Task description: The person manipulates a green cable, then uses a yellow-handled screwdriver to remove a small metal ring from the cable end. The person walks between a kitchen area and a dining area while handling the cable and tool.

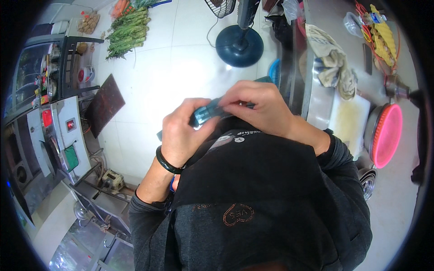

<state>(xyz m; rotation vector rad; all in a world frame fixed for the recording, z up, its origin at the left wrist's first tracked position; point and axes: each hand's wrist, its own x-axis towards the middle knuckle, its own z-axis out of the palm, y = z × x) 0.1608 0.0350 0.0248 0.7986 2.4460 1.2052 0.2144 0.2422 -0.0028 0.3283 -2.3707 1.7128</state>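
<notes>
Blue packet (pixel 209 113) pinched in your left hand (pixel 181 135) and right hand (pixel 255 108) at chest height, mid-opening; next, pull the ends steadily apart.

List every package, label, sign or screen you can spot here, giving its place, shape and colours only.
Small teal-blue glossy packet: held between left hand and right hand, centre.
Clear plastic bag of brown round items: top left, on the floor.
Red square indicator panel: on the grey machine, left.
Green label plate: lower on that machine.
</notes>
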